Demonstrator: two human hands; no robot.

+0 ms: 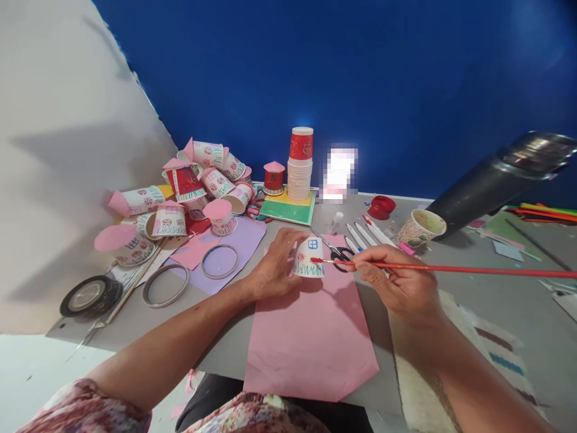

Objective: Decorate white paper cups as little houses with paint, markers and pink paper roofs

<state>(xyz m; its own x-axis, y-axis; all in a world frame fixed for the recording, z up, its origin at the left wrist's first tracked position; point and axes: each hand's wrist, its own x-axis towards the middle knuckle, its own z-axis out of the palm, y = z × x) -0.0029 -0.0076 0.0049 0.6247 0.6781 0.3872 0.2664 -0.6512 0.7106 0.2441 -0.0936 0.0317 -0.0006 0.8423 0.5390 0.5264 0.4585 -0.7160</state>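
Observation:
My left hand (279,264) is wrapped round the left side of a white paper cup (310,267), which stands upside down on a pink sheet of paper (311,349). The cup bears a blue window, a red dotted patch and green grass strokes. Between the thumb and fingers of my right hand (399,282) is a long red paintbrush (469,269). Its red-wet tip is at the cup's side, close to the red dots; whether it touches, I cannot tell. Black-handled scissors (342,257) lie just behind, partly hidden by the brush and my right hand.
Decorated cups with pink tops (180,183) are heaped at the left, near tape rolls (92,296) and purple paper (246,240). Behind stands a cup stack (300,174). Several markers (365,234), a red paint pot (381,207), a patterned cup (421,227) and a dark flask (487,180) are at the right.

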